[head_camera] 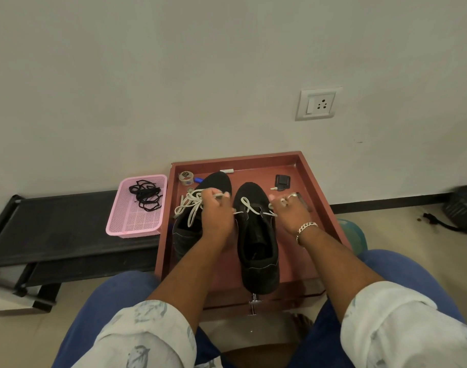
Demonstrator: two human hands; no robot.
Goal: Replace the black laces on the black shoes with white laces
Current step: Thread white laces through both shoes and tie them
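Red-brown tray surface (321, 181) against a pale wall (174, 75) — left hand (216, 216) and right hand (293, 211) each pinching white lace (249, 205); pink basket (121, 224) left.

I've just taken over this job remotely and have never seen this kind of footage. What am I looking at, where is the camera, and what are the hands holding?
There is no machine: a person works with bare hands, and the single picture comes from a camera worn on their head, looking down over their knees. A reddish-brown tray holds two black shoes. The left shoe already carries a white lace. On the right shoe lacing has only begun. The left hand pinches one end of the white lace and the right hand pinches the other end. The removed black laces lie in the pink basket beside the tray. A tape roll sits at the tray's far end.
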